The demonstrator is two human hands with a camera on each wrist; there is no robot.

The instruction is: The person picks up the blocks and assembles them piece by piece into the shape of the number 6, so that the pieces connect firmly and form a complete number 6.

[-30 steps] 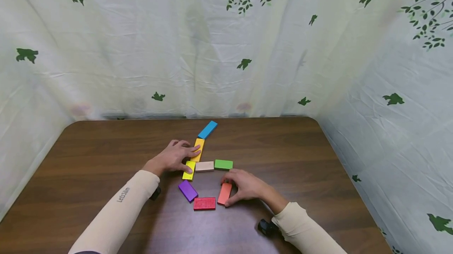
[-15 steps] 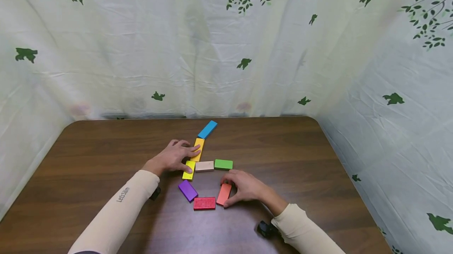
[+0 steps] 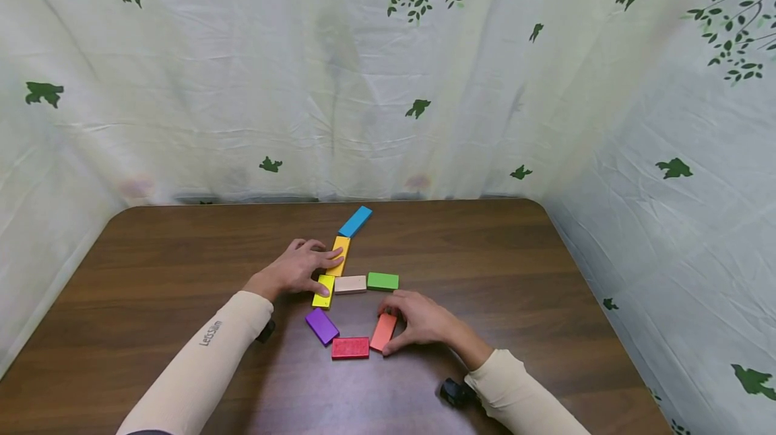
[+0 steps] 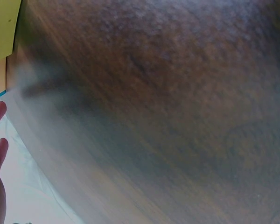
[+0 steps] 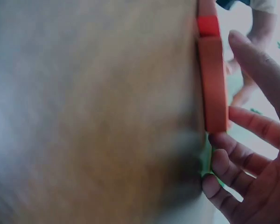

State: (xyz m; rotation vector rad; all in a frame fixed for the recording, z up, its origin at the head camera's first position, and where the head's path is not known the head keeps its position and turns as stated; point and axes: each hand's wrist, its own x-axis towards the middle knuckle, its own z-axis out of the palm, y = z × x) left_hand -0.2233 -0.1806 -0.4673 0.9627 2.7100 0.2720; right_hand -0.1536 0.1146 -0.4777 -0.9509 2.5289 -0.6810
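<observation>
Flat wooden blocks form a broken line on the table. My left hand [image 3: 298,268] lies over the left side, fingertips touching the amber block [image 3: 343,244] and thumb on the yellow block [image 3: 324,283]. My right hand [image 3: 422,319] holds the coral-orange block [image 3: 382,332] by its two ends, thumb at the near end and fingers at the far end. The right wrist view shows this orange block [image 5: 213,84] end to end with the red block [image 5: 208,26]. In the head view the red block [image 3: 350,348] lies just left of it, and a purple block [image 3: 322,326] angles up from there.
Beside the yellow block lie a pale wood block [image 3: 350,285] and a green block [image 3: 383,281]. A blue block [image 3: 355,221] slants at the far end of the line. The brown table [image 3: 182,246] meets a white leaf-printed curtain [image 3: 364,118] at the back.
The coral-orange block has shifted slightly left towards the red block and tilted a little, with my right hand on it. My left hand has stayed in place.
</observation>
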